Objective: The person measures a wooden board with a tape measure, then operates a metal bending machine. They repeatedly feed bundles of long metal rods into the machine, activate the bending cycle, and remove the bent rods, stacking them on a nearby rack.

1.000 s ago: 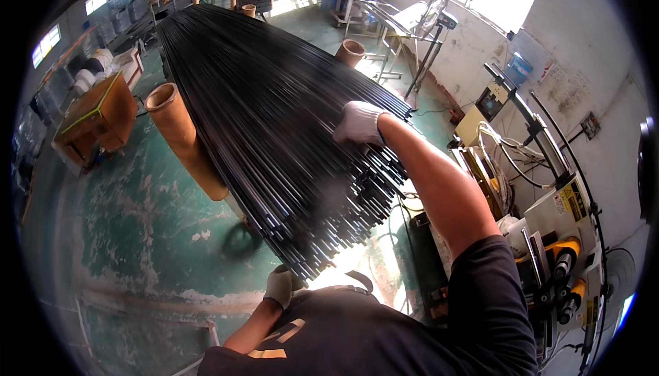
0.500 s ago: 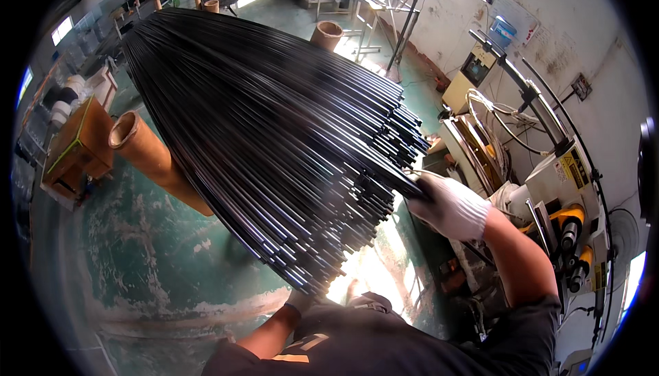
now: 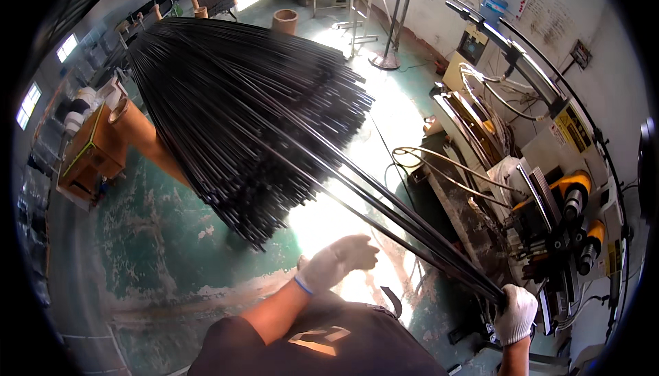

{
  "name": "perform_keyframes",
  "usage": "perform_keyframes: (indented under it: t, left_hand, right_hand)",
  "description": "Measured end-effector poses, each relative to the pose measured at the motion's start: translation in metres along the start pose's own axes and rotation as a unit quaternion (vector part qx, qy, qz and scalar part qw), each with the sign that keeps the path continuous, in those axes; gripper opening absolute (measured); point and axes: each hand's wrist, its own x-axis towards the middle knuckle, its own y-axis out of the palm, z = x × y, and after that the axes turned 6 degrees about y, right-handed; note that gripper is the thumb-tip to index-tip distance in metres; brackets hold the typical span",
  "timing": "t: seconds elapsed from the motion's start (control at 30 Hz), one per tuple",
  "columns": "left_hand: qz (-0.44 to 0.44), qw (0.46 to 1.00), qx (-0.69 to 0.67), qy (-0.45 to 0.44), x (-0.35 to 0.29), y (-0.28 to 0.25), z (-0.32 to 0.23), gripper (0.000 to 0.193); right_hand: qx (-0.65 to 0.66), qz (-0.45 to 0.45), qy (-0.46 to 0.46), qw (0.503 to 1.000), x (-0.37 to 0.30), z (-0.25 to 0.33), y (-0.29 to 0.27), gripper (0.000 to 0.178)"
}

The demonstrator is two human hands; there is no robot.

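Observation:
A large bundle of long, thin black rods (image 3: 226, 108) fans out in front of me, its near ends uneven. My right hand (image 3: 516, 314), in a white knit glove, is closed round the ends of several black rods (image 3: 419, 235). These rods slant out of the bundle toward the lower right, their far parts still lying on it. Below the bundle's near ends, my left hand (image 3: 338, 261), in a white glove with a blue cuff edge, is held up with fingers stretched and slightly curved. It holds nothing and is apart from the rods.
A brown cardboard tube (image 3: 147, 139) leans against the bundle's left side, and another tube (image 3: 284, 21) stands behind it. To the right is a machine (image 3: 549, 190) with cables and yellow-black parts. A wooden cabinet (image 3: 93, 153) stands at left. A pole stand (image 3: 386, 60) is farther back.
My right hand has moved right and toward me, drawing several rods partly out of the bundle. My left hand has come up into view from beneath the rod ends.

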Motion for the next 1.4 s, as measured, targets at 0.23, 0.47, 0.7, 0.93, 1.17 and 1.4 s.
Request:
perform_keyframes:
  t: [0.23,0.47,0.7,0.93,1.17,1.4]
  left_hand:
    - [-0.024,0.969,-0.189,0.156,0.058,0.112,-0.013,0.062]
    - [-0.283,0.942,-0.012,0.177,0.063,0.128,0.028,0.034]
    - [-0.148,0.965,-0.207,0.070,0.080,0.164,0.063,0.012]
    - [-0.052,0.990,-0.122,0.052,0.069,0.231,0.085,0.023]
    - [0.071,0.984,-0.098,0.130,0.092,0.278,0.041,0.026]
    - [0.120,0.989,-0.059,0.069,0.111,0.333,0.084,0.029]
  right_hand:
    - [-0.025,-0.120,0.015,0.992,-0.156,-0.157,0.034,0.022]
    - [0.001,-0.120,0.115,0.986,-0.289,-0.222,0.100,0.026]
    - [-0.010,-0.204,0.232,0.951,-0.335,-0.237,0.119,0.028]
    - [0.013,-0.137,0.291,0.947,-0.374,-0.278,0.153,0.032]
    - [-0.042,-0.076,0.470,0.878,-0.438,-0.300,0.187,0.033]
    - [0.078,-0.142,0.446,0.880,-0.372,-0.273,0.220,0.045]
